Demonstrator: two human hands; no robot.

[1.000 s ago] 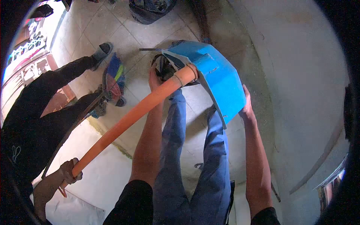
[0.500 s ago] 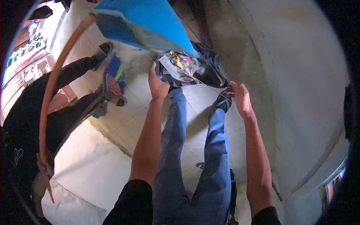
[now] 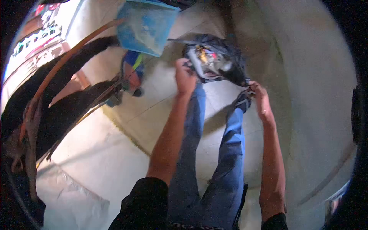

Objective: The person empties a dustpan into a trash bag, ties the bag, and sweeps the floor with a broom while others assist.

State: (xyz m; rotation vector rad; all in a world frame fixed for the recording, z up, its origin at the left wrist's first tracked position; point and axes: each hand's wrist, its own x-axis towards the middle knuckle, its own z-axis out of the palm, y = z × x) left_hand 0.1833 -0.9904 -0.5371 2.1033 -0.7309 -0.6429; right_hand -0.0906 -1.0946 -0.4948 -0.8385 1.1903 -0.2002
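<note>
A black trash bag [image 3: 230,53] lies open on the floor near my feet, with mixed litter [image 3: 209,59] showing inside. My left hand [image 3: 185,76] is closed on the bag's left edge. On the bag's right edge, my right hand [image 3: 258,94] pinches the rim. To the left of the bag, a blue dustpan [image 3: 147,28] with an orange handle [image 3: 65,57] hangs in the air, its inner side in view. A co-worker's hand [image 3: 28,111], blurred, is at that handle.
The co-worker's dark-clothed legs [image 3: 73,96] are at the left, beside a red and blue cloth thing [image 3: 133,71]. A pale wall [image 3: 318,76] rises on the right. The tiled floor [image 3: 153,103] shows around my legs.
The blue dustpan has swung from over the bag to the left, uncovering the litter. My right hand has moved from the dustpan's side to the bag's rim. The view has shifted.
</note>
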